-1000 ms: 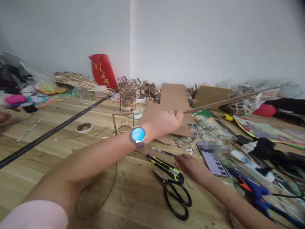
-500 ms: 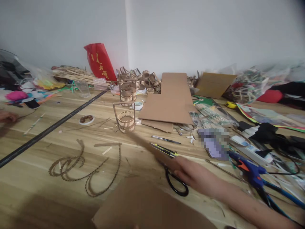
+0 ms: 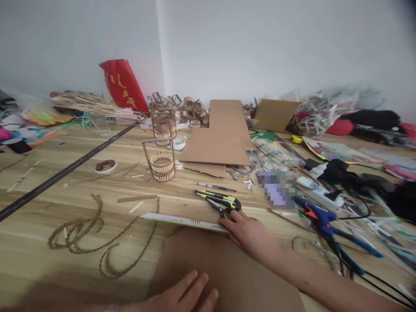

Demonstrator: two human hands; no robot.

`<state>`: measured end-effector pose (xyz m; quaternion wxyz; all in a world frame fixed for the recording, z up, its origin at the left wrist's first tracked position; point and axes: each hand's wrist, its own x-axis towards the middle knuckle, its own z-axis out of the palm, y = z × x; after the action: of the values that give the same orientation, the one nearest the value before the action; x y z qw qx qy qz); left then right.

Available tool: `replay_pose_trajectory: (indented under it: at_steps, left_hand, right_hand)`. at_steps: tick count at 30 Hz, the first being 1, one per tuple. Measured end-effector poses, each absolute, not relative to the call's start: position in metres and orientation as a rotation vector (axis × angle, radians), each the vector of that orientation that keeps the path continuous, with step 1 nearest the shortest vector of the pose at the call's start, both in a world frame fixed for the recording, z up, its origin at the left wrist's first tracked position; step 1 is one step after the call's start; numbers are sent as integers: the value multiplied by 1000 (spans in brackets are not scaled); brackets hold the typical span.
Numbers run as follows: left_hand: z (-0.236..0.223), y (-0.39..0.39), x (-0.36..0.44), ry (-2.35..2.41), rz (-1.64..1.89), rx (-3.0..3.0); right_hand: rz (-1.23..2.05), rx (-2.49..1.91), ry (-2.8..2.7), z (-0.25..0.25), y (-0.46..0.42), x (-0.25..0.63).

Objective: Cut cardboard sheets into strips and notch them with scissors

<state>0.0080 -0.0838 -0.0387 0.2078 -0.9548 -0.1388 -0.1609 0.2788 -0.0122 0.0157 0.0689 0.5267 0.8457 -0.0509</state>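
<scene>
Compared with half a second ago, your left hand is now well into view, and a flat white strip with printed marks shows where a brown piece angled out of your right hand. Right fingers are bent at the strip's right end; can't tell if they're actually pinching it. Left fingers are loosely spread over the big brown cardboard sheet, gripping nothing that I can see. That sheet lies right in front of you, strip along its far edge. I'd watch the black-handled metal scissors, partly hidden by your right hand: a careless slide could nick you or shove the yellow-and-black utility knife. Further left, the thin brown braided cord might snag if the strip drags across it.
</scene>
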Motion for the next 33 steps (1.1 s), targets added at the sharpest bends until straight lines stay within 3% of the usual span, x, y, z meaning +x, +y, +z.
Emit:
replay_pose_trajectory:
  at_steps: [3, 11, 16, 21, 23, 27, 31, 33]
  left_hand:
    - [-42, -75, 21, -337, -467, -2690]
    - [-30, -47, 40, -540, -53, -2947]
    - [-22, -24, 29, -756, -144, -2959]
    - [-37, -6, -29, -1221, -88, -2787]
    - [-45, 5, -61, -1136, -114, -2746]
    - [-41, 21, -106, -1288, -271, -2571]
    - [-16, 0, -90, -1214, -414, -2597]
    - [-10, -20, -64, -972, -283, -2827]
  right_hand:
    - [-93, 1607, 2593, 10, 7, 294]
    - [-184, 1749, 2795, 24, 34, 333]
    - [-575, 1667, 2855, 46, 6, 348]
    - [-1429, 1311, 2735, 48, -20, 349]
    - [-1604, 1197, 2654, 43, -21, 347]
    - [-1443, 1074, 2696, 33, -12, 345]
    - [-871, 1189, 2734, 37, -19, 336]
    - [-626, 1254, 2712, 41, -31, 329]
